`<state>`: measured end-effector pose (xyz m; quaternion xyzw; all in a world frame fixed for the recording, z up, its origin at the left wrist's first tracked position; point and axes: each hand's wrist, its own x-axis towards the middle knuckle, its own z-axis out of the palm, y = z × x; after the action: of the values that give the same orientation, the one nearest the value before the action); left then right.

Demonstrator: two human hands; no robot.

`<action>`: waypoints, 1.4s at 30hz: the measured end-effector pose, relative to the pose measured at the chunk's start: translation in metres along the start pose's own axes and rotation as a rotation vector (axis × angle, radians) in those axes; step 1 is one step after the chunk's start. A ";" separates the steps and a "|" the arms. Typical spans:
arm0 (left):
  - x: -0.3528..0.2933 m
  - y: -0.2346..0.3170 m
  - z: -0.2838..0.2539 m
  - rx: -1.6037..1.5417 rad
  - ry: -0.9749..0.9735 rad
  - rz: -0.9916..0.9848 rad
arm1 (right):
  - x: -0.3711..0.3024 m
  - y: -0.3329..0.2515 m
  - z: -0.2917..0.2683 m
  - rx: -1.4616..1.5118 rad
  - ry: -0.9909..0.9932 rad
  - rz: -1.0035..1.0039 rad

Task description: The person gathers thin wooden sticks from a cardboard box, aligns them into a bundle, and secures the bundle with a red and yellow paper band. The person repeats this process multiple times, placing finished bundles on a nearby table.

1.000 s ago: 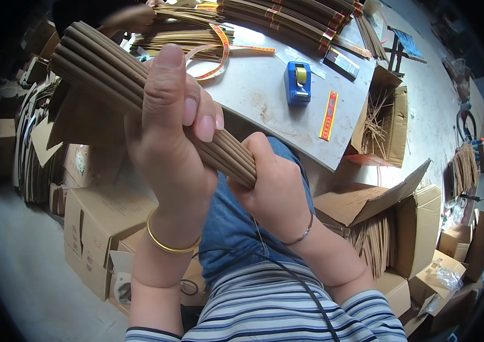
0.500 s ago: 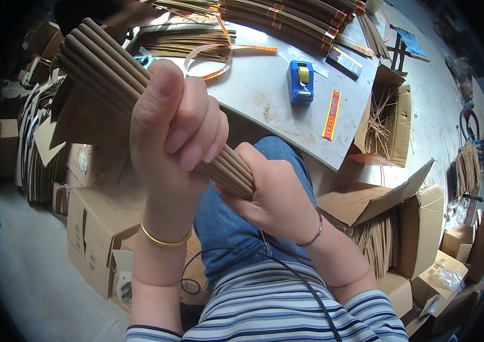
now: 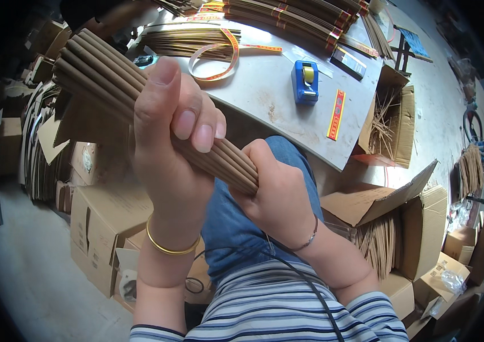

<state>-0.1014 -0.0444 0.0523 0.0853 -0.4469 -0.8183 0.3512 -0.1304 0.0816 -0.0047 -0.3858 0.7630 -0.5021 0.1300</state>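
Observation:
A thick bundle of brown incense sticks [image 3: 105, 71] slants across my front, its far end up at the left, with the stick tips showing there. My left hand [image 3: 176, 125] is wrapped round its middle, thumb laid along the top and fingertips curled over the side. Around the lower right end closes my right hand [image 3: 279, 191], hiding that end in the palm. The bundle is held in the air above my lap, just in front of the table [image 3: 253, 108].
On the table stand a blue tape dispenser [image 3: 306, 82], a red and yellow paper strip [image 3: 336, 114], a curled paper band [image 3: 219, 74] and banded stick bundles [image 3: 287, 17]. Open cartons of sticks [image 3: 379, 242] stand at the right. Closed cartons [image 3: 110, 228] and stacked cardboard [image 3: 39, 142] are at the left.
My left hand's fingers have loosened slightly and shifted up along the bundle. The right hand keeps its hold at the lower end. The whole view has shifted a little.

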 end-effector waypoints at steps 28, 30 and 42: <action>0.000 0.004 -0.017 -0.181 -0.049 -0.021 | -0.009 0.003 0.000 0.091 -0.209 0.032; 0.002 0.002 -0.014 -0.232 -0.044 -0.075 | -0.002 0.005 -0.009 0.310 -0.359 0.150; 0.004 -0.007 0.005 0.087 -0.104 -0.025 | -0.004 0.002 -0.006 0.199 -0.099 0.113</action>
<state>-0.1100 -0.0413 0.0508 0.0635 -0.4985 -0.8058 0.3133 -0.1317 0.0890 -0.0048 -0.3517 0.7224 -0.5478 0.2331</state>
